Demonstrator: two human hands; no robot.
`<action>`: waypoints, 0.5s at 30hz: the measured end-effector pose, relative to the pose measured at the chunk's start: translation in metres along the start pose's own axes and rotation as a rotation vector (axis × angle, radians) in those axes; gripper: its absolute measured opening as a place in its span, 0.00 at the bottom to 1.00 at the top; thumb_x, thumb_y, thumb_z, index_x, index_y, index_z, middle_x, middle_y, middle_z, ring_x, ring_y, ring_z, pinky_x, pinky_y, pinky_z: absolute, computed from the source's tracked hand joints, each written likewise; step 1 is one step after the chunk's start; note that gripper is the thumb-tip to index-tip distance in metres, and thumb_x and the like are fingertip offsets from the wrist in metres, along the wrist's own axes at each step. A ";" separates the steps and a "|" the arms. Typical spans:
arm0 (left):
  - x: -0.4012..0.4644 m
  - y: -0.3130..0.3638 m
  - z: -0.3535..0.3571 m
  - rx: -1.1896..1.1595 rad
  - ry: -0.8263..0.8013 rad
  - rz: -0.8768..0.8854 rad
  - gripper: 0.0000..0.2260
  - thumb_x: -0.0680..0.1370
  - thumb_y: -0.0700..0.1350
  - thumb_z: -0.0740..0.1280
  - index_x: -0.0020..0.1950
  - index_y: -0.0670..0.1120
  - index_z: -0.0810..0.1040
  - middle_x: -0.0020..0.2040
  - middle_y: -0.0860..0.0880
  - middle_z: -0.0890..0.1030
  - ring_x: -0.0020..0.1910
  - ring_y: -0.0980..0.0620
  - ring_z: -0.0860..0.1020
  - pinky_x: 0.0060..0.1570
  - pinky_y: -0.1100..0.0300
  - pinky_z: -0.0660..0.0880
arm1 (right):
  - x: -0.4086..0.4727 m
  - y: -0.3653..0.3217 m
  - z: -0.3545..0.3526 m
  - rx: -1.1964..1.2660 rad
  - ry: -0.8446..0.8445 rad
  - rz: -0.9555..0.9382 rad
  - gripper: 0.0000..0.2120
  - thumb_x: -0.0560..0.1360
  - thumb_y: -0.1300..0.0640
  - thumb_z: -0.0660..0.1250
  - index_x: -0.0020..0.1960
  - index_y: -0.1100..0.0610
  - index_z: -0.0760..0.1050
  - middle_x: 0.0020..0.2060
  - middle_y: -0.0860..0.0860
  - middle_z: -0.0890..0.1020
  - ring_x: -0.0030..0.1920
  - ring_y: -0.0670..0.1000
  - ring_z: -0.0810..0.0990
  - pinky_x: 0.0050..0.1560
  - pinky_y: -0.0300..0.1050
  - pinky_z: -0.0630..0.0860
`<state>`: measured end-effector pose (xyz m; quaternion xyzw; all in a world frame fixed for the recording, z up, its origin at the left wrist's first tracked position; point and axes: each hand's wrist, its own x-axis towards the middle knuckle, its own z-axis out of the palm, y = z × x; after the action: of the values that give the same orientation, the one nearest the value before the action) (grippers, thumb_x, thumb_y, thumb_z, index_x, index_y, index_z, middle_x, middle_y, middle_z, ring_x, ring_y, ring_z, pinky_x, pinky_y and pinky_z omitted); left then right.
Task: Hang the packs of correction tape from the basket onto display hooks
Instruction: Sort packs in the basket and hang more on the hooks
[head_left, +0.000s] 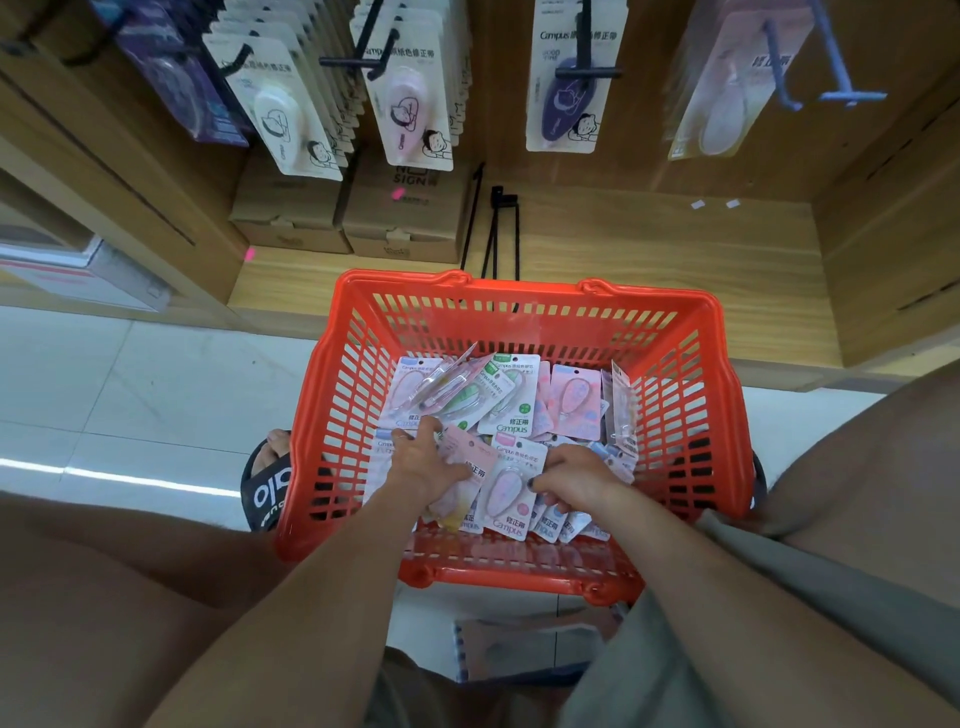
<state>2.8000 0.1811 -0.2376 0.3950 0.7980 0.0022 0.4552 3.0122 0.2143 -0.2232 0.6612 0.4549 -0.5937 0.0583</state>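
Packs of correction tape (511, 402) heaped loose in the bottom of an orange plastic basket (332, 374), overlapping at all angles, mostly pink cards with a few green and blue. Left hand (423, 462) down inside the basket, fingers (428, 428) closed around a pink pack (467, 460) tilted on edge above the heap. Right hand (574, 475) just beside it, fingers curled together and pinching the edge of another pink pack (506, 493) lying on the pile; dark polish on the thumbnail. Both bare forearms reaching in from the near rim.

Basket standing on a pale tiled floor (130, 395), its far rim against the low wooden shelf (649, 249) of a display unit. Black sandal (267, 488) on a foot just left of the basket, touching or nearly touching its wall. Bare knees at both lower corners, grey shorts (727, 597) on the right.

On the shelf, two brown cardboard boxes (363, 213) side by side at the left, and loose black hooks (496, 228) lying beside them. Above, on the wooden back panel, rows of hung correction tape packs: white (283, 114), pink (410, 111), purple (566, 98) on black display hooks (358, 60), and a pale pack (722, 104) at the right on a blue hook (831, 67).
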 end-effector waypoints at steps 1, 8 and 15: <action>0.001 -0.001 0.000 0.002 0.001 0.010 0.30 0.74 0.49 0.79 0.70 0.51 0.66 0.67 0.39 0.64 0.62 0.38 0.75 0.64 0.45 0.76 | 0.000 0.000 0.002 -0.019 -0.021 -0.008 0.04 0.76 0.65 0.71 0.47 0.57 0.79 0.36 0.54 0.81 0.34 0.50 0.78 0.32 0.41 0.73; 0.005 -0.003 0.004 -0.025 0.001 0.026 0.26 0.75 0.48 0.78 0.60 0.48 0.62 0.64 0.40 0.73 0.55 0.42 0.77 0.52 0.51 0.77 | 0.002 0.002 0.018 -0.132 -0.026 -0.097 0.08 0.75 0.60 0.74 0.51 0.51 0.78 0.45 0.47 0.82 0.42 0.46 0.79 0.39 0.40 0.72; 0.005 -0.005 0.003 -0.033 -0.009 -0.052 0.29 0.78 0.52 0.75 0.68 0.39 0.65 0.62 0.40 0.77 0.63 0.40 0.78 0.53 0.51 0.76 | -0.001 -0.005 0.013 -0.020 0.031 -0.076 0.05 0.77 0.61 0.67 0.48 0.51 0.77 0.43 0.48 0.82 0.38 0.48 0.81 0.36 0.41 0.71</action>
<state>2.7975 0.1795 -0.2453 0.3666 0.8058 0.0016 0.4651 2.9997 0.2088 -0.2241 0.6517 0.4867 -0.5806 0.0353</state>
